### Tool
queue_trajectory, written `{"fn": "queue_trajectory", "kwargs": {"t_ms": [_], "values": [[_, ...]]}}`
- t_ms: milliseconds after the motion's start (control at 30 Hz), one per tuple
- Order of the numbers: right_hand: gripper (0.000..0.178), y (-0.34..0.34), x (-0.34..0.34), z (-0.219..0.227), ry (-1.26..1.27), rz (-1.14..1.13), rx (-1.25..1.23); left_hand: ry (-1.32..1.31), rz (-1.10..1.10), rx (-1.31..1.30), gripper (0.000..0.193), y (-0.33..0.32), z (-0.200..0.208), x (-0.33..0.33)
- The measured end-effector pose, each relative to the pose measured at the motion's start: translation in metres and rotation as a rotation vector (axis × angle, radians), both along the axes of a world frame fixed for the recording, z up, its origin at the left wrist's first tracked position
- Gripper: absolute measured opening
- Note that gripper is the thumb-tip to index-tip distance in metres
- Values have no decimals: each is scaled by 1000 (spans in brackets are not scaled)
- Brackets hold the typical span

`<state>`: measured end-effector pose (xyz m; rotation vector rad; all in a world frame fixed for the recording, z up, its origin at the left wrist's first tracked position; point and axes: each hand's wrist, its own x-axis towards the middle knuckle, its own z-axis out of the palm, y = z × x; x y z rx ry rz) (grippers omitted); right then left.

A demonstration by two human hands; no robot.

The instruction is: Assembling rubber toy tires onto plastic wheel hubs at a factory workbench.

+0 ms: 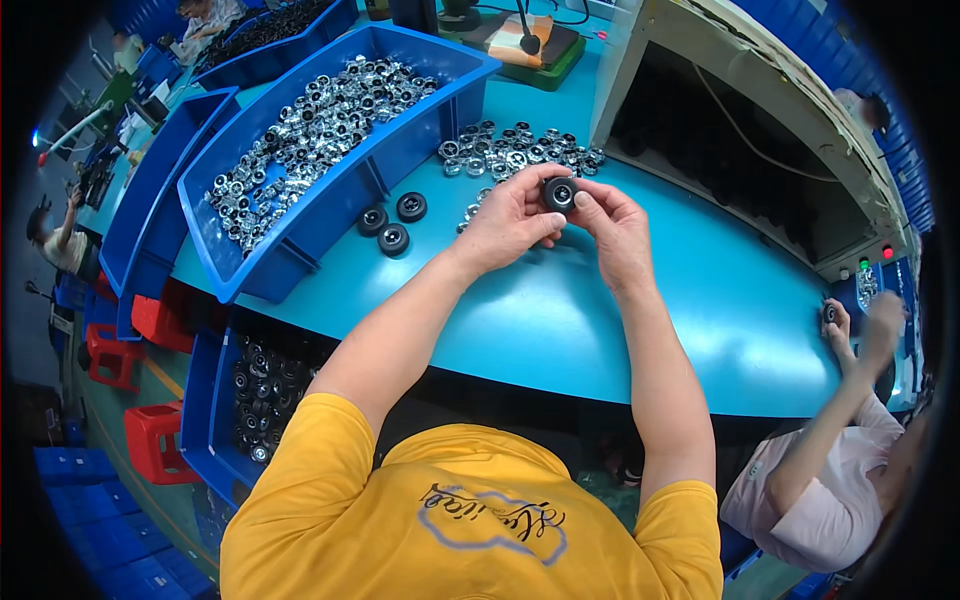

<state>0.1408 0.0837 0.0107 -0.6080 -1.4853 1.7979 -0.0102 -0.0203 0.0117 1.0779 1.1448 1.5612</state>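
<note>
A small black toy wheel (pixel 560 194) with a shiny hub is held above the blue-green table, pinched from both sides. My left hand (pixel 510 222) has its fingers closed against the wheel's left side. From the right, my right hand (pixel 615 230) grips it with thumb and fingers. Behind my hands lies a loose pile of silvery wheel hubs (pixel 515 150), partly hidden by my fingers. To the left, three black wheels (pixel 393 239) lie together on the table, apart from my hands.
A large blue bin (pixel 330 205) of silvery hubs stands at the left. A grey-framed box (pixel 760 150) with a dark opening rises at the right. Below the table's left edge sits another blue bin (pixel 205 400) of black wheels. A co-worker's hand (pixel 838 325) holds a wheel at the far right.
</note>
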Motion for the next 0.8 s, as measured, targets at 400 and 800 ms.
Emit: {"fn": "queue_trajectory", "kwargs": {"t_ms": [400, 800], "values": [[26, 5, 1, -7, -106, 19, 51, 546, 97, 38, 55, -5, -2, 3], [20, 6, -4, -8, -102, -39, 171, 573, 178, 98, 49, -8, 1, 0]]}}
